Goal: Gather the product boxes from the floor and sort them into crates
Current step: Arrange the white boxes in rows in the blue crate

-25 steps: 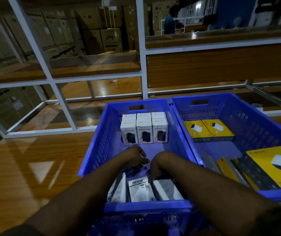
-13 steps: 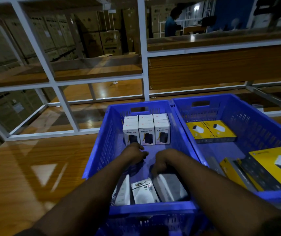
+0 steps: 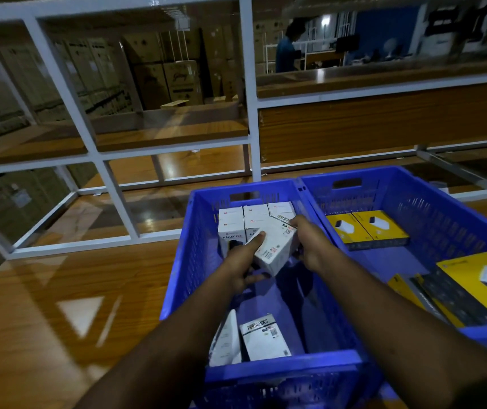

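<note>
white portronics box held tilted above the left blue crate, just in front of the upright white boxes at its far end. left hand grips its near edge, thumb on top; right hand curls round its far right side. right blue crate touches the left one and holds yellow boxes.

A warehouse: stacked cartons behind white racking, with 2 blue crates of boxed products.

I see a white cardboard product box tilted, lifted above the blue plastic crate floor, near upright white boxes.
</note>
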`<state>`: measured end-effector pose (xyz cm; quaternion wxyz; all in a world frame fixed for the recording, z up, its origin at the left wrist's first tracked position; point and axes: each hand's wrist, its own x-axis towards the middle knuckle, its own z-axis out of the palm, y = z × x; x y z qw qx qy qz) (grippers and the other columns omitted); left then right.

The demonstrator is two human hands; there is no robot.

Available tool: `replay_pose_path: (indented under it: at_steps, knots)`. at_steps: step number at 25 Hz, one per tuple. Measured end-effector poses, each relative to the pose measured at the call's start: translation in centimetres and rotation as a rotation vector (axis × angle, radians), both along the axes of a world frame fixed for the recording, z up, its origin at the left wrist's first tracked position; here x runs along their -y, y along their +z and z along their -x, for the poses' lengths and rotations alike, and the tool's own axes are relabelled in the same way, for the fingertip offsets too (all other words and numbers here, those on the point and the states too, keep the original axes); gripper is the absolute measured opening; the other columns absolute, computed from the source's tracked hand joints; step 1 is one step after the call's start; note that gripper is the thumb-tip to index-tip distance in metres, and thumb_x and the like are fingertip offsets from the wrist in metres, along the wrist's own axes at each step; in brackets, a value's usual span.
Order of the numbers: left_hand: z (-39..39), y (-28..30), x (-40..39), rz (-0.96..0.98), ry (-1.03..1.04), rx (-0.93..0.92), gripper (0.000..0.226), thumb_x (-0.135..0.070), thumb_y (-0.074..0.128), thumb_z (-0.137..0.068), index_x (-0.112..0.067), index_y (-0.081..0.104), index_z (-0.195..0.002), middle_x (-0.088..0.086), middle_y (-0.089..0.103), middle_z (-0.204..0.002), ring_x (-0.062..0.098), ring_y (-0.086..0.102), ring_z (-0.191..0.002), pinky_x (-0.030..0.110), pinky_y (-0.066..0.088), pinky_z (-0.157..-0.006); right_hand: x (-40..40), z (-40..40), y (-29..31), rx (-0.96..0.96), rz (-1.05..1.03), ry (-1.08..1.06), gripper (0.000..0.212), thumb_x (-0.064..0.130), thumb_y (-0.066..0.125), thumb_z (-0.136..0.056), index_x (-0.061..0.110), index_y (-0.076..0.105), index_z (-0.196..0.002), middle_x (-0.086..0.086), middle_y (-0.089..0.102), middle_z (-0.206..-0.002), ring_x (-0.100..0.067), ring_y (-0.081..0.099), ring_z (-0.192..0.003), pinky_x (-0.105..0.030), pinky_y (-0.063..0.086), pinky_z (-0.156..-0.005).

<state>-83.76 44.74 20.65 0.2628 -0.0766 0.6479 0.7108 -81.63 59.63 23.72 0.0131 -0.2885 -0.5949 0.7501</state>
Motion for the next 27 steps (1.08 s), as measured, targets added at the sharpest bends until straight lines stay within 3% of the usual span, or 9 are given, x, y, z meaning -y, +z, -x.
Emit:
replay_pose_path:
  at_steps: [3,8,13,15,18,20,23,25,27]
  knots:
    - [0.3,0.1,-0.2,-0.069,0.051,-0.011,0.033,-0.043,0.069,-0.088,-0.022,0.065,-0.113,0.001,0.075,-0.104,0.02,0.068,-0.098,0.045,0.056,-0.091,0.0,0.0,0.0,0.011,0.082,0.009,0.026,0.038,0.048,-0.096,0.016,0.062,-0.096,-0.005,0.066,-0.086,-0.019,0.06,-0.077,-0.028,0.046,-0.058]
    - [0.7,0.3,0.1,-0.173,0.186,-0.056,0.034,-0.032,0.077,-0.084,-0.019,0.066,-0.113,0.006,0.076,-0.105,0.021,0.072,-0.087,0.032,0.059,-0.065,0.0,0.5,-0.3,0.036,0.073,0.046,0.043,0.047,0.054,-0.092,0.014,0.064,-0.117,-0.006,0.07,-0.099,-0.022,0.061,-0.089,-0.032,0.051,-0.069]
    - [2.1,0.2,0.9,-0.239,0.177,-0.18,0.064,-0.023,0.086,-0.073,-0.017,0.059,-0.131,0.008,0.072,-0.117,0.027,0.073,-0.101,0.053,0.057,-0.09,-0.2,0.0,-0.4,0.089,0.232,0.179,0.069,0.076,0.041,-0.084,0.018,0.066,-0.111,-0.014,0.069,-0.109,-0.034,0.063,-0.104,-0.056,0.056,-0.076]
    - [2.1,0.3,0.8,-0.217,0.135,-0.222,0.065,-0.025,0.084,-0.075,-0.021,0.056,-0.134,0.005,0.071,-0.121,0.025,0.071,-0.104,0.045,0.059,-0.086,-0.1,-0.6,0.0,0.102,0.285,0.235,0.064,0.072,0.048,-0.085,0.015,0.067,-0.107,-0.017,0.067,-0.11,-0.036,0.062,-0.106,-0.056,0.056,-0.074]
    - [1.5,0.9,0.5,-0.178,0.141,-0.223,0.056,-0.048,0.073,-0.082,-0.02,0.06,-0.129,0.008,0.072,-0.115,0.027,0.07,-0.101,0.033,0.059,-0.063,0.4,-0.5,0.2,0.01,0.151,0.261,0.039,0.048,0.061,-0.085,0.014,0.068,-0.104,-0.015,0.068,-0.099,-0.03,0.064,-0.092,-0.038,0.057,-0.071]
    - [0.9,1.5,0.4,-0.188,0.127,-0.072,0.058,-0.065,0.064,-0.081,-0.021,0.064,-0.119,0.008,0.07,-0.109,0.026,0.066,-0.098,0.044,0.059,-0.074,0.7,0.1,-0.2,-0.156,-0.024,0.178,0.036,0.031,0.07,-0.081,0.011,0.058,-0.108,-0.017,0.064,-0.099,-0.029,0.062,-0.083,-0.035,0.053,-0.065]
    - [0.5,1.7,0.5,-0.317,0.127,0.03,0.045,-0.051,0.06,-0.091,-0.013,0.066,-0.115,0.009,0.073,-0.098,0.023,0.069,-0.086,0.044,0.059,-0.079,1.2,0.0,-0.9,-0.332,-0.245,0.26,0.042,0.011,0.079,-0.076,0.017,0.04,-0.09,-0.018,0.055,-0.1,-0.027,0.059,-0.085,-0.038,0.05,-0.066]
    - [0.8,1.8,0.6,-0.422,0.161,0.012,0.043,-0.041,0.055,-0.097,-0.006,0.066,-0.12,0.01,0.076,-0.088,0.02,0.074,-0.073,0.036,0.062,-0.065,1.5,-0.2,-1.1,-0.354,-0.253,0.376,0.043,0.016,0.084,-0.072,0.02,0.043,-0.082,-0.015,0.059,-0.098,-0.026,0.059,-0.09,-0.04,0.049,-0.074]
    - [1.2,1.7,0.8,-0.472,0.162,-0.012,0.051,-0.047,0.045,-0.1,-0.009,0.063,-0.128,0.01,0.077,-0.094,0.022,0.075,-0.075,0.037,0.063,-0.065,1.8,-0.4,-0.9,-0.364,-0.25,0.435,0.029,0.022,0.081,-0.076,0.018,0.052,-0.077,-0.008,0.061,-0.089,-0.022,0.058,-0.088,-0.038,0.046,-0.079]
